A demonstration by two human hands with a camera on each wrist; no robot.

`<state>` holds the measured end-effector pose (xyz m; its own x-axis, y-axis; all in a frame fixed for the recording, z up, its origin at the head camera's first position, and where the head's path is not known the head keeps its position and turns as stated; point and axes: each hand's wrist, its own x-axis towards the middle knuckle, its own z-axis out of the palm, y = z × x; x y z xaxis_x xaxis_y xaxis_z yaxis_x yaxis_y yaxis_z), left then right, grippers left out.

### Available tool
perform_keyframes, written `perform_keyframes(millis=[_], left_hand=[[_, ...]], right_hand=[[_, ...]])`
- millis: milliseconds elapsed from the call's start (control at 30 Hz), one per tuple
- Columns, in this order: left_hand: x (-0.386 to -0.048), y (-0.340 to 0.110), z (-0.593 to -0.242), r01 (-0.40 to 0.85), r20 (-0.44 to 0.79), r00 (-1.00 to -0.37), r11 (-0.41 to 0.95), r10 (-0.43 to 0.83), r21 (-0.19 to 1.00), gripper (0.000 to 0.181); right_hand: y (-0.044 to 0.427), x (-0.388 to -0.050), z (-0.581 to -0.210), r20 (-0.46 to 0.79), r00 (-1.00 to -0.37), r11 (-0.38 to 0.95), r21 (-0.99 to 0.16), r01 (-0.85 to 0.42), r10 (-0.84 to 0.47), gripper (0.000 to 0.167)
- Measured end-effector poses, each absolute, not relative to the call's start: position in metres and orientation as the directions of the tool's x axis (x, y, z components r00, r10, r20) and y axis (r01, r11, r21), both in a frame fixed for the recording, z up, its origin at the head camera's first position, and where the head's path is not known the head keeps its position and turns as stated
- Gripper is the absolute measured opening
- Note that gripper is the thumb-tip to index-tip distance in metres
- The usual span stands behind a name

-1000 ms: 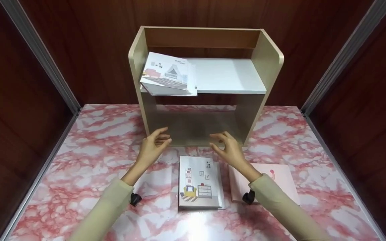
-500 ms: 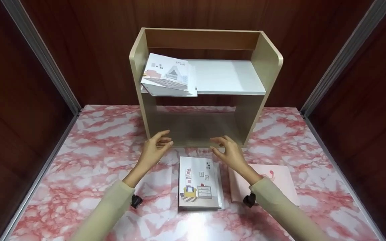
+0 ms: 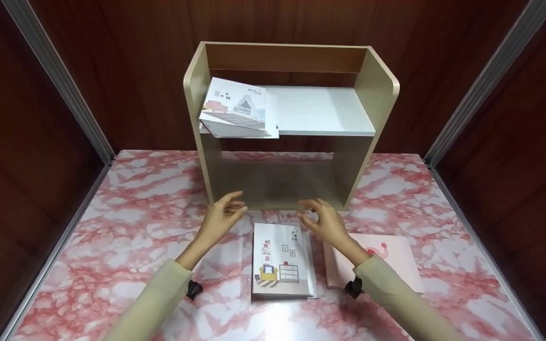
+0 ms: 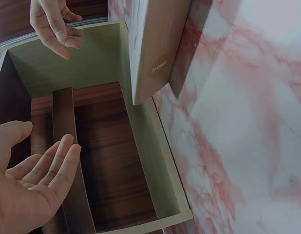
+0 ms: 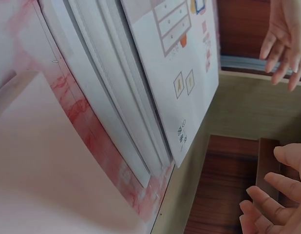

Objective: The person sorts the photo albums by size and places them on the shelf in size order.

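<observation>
Near smooth, rectangular stacked books (image 3: pixel 282 259), left hand (image 3: pixel 222 217) and right hand (image 3: pixel 325 219) curve loosely, empty.

White rectangular books (image 3: pixel 280 258) are stacked before beige wooden shelf (image 3: pixel 377 87), left of pink rectangular book (image 3: pixel 398 260); white illustrated books (image 3: pixel 237 106) are laid on upper tier (image 3: pixel 318 109), left.

Left grip (image 3: pixel 219 217), right grip (image 3: pixel 327 220) apart, fingers (image 4: pixel 64 170) loosely bent, forearms (image 3: pixel 153 297) angled inward
</observation>
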<state>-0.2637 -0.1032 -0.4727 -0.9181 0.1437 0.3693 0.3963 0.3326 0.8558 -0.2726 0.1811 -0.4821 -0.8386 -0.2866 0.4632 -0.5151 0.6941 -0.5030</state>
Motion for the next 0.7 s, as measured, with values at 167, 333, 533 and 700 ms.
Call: perform_keyframes(millis=[167,333,533,700], left_hand=[[-0.260,-0.104,-0.476,0.392,0.357,-0.920,0.362,0.164,0.846,0.042],[-0.259,-0.105,-0.479,0.390,0.349,-0.920,0.362,0.178,0.846,0.043],[-0.260,-0.104,-0.485,0.396,0.358,-0.918,0.336,0.170,0.855,0.042],[-0.259,-0.102,-0.489,0.394,0.355,-0.919,0.342,0.174,0.853,0.042]], right_hand=[[0.180,-0.271,-0.484,0.446,-0.846,0.707,-0.496,-0.504,-0.290,0.028],[0.180,-0.270,-0.486,0.429,-0.852,0.718,-0.486,-0.498,-0.300,0.026],[0.181,-0.270,-0.489,0.410,-0.858,0.702,-0.510,-0.497,-0.309,0.028],[0.182,-0.270,-0.493,0.400,-0.861,0.697,-0.518,-0.496,-0.314,0.028]])
